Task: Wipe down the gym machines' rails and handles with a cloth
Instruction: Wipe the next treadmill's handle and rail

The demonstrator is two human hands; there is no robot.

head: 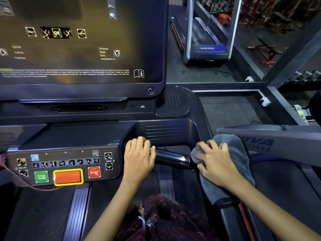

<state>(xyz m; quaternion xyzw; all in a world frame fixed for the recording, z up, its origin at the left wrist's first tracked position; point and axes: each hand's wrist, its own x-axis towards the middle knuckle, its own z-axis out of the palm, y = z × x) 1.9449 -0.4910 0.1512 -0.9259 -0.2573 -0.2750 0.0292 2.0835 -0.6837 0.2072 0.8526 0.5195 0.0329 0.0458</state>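
I stand on a treadmill, facing its console. A glossy black handle bar (171,158) runs between my hands, just right of the button panel. My left hand (139,158) grips the bar's left end, fingers curled over the top. My right hand (214,160) presses a grey cloth (232,164) around the bar's right end, where the bar meets the grey side rail (271,136). The cloth drapes down under my right wrist and hides that part of the bar.
The button panel (64,167) with a red STOP key sits at lower left, under a large dark screen (78,40). A red safety cord (20,181) hangs at the left. The treadmill belt (43,214) lies below. Another treadmill (205,40) stands ahead on the right.
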